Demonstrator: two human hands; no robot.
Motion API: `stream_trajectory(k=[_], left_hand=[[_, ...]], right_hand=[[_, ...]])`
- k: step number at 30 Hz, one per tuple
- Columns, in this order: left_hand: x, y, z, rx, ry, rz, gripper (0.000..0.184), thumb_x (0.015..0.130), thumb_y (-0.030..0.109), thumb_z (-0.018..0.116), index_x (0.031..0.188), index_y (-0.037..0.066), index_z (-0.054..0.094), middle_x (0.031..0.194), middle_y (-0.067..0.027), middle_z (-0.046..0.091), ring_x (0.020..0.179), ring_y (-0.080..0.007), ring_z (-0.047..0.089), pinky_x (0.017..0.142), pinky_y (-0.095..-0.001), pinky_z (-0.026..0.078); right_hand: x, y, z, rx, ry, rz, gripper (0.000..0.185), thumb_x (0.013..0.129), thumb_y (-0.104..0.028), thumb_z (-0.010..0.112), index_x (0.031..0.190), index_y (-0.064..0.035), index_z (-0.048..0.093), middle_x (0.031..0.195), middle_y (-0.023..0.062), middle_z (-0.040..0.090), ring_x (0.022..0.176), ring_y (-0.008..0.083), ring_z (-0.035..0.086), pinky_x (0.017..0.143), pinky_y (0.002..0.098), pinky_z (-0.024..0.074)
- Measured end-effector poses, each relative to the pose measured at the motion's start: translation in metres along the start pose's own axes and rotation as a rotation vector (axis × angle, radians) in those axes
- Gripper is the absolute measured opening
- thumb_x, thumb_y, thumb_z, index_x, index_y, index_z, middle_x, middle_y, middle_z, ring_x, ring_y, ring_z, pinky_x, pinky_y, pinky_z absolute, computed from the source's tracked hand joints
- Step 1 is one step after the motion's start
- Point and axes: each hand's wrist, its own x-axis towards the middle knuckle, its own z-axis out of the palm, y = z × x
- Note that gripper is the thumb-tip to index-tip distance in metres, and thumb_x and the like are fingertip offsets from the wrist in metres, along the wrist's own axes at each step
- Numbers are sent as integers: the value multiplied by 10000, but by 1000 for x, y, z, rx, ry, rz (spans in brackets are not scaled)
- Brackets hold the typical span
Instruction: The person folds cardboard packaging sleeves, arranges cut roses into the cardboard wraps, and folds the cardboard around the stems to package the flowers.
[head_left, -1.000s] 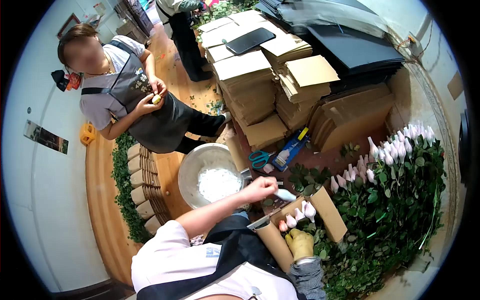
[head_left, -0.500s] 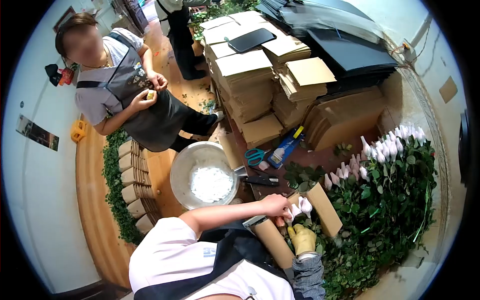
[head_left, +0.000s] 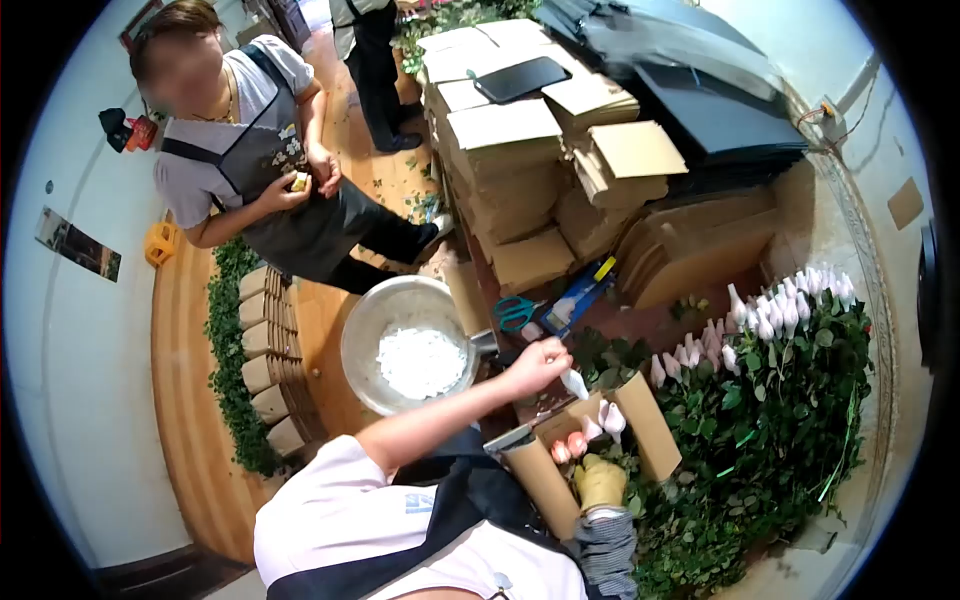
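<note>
My bare left hand point(head_left: 540, 366) is closed, pinching a limp white bud sleeve point(head_left: 574, 384) that hangs above a cardboard wrap point(head_left: 648, 428). Inside the wrap are two pinkish-red rose heads point(head_left: 569, 446), uncovered, beside white-sleeved rose buds point(head_left: 611, 420). My right hand point(head_left: 601, 482), in a yellow glove, rests just below these heads with its fingers curled. What lies in the glove is hidden. To the left of the wrap stands a metal basin point(head_left: 352, 345) holding a heap of white sleeves point(head_left: 422, 362).
Sleeved, leafy roses point(head_left: 760, 430) fill the right side. Behind are cardboard stacks point(head_left: 505, 190), a phone point(head_left: 522, 80), black sheets point(head_left: 710, 115), scissors point(head_left: 515, 313) and a blue-yellow packet point(head_left: 580, 297). A co-worker point(head_left: 270, 170) stands at left, near wrapped bunches point(head_left: 265, 340).
My left hand has lifted up and left from the buds, with a white sleeve in its fingers. Two pinkish-red heads now show bare. The gloved hand has shifted only slightly.
</note>
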Motion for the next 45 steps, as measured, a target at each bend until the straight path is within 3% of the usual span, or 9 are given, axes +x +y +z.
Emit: stream_trajectory(k=[7,11,21,24,27,31,35,39,45], left_hand=[[-19,-8,30,-33,-325,-557,340,875,299,715,741,74,498,672,-15,556,658,-126,555,615,-344,462],[-25,8,50,448,-523,-172,447,846,437,717,958,15,622,887,-202,680,820,-407,655,749,-456,524],[-21,15,62,584,-594,298,188,859,205,706,839,27,649,805,-113,601,697,-299,659,606,-392,516],[-24,-4,50,39,-558,-107,185,889,121,563,910,-21,680,808,-117,656,723,-176,621,663,-305,474],[-20,-11,18,-306,39,-624,229,939,153,546,778,12,628,661,43,514,534,-61,418,476,-265,342],[-13,-17,-10,79,-103,29,203,893,80,556,719,-18,519,799,-24,609,748,-116,554,719,-274,448],[-5,-7,10,242,-575,-368,190,922,177,611,939,-11,593,919,-94,656,839,-194,606,792,-302,476],[1,34,60,532,-578,-258,329,927,331,628,1004,12,602,922,-241,672,893,-420,640,729,-477,509],[-8,22,79,635,-397,-31,304,859,267,689,1016,28,585,874,-183,663,812,-390,662,667,-492,531]], right_hand=[[-7,5,-28,80,329,37,289,849,-334,683,964,-73,637,767,156,656,710,344,626,675,453,499],[0,14,-7,115,460,16,287,835,-344,701,830,-72,611,701,143,660,678,343,653,637,463,507],[2,-10,-37,72,74,236,242,869,-320,657,923,-86,629,791,111,705,779,304,691,695,426,541],[14,2,-13,91,122,222,213,842,-301,662,835,-88,659,767,114,701,757,310,684,693,445,530],[15,6,-6,73,143,195,235,832,-311,680,789,-80,671,726,130,684,729,327,669,678,471,512],[-17,2,-47,98,263,27,210,911,-296,593,970,-103,653,735,90,702,702,274,694,624,403,523],[4,3,-28,-179,125,226,171,864,-157,581,971,-121,709,749,57,728,684,210,708,604,356,526],[13,7,-17,-129,259,215,258,860,-306,624,729,-94,688,677,84,686,663,256,682,619,403,533],[16,2,-14,-107,173,274,247,856,-312,631,740,-103,696,687,94,696,658,274,689,611,411,538]])
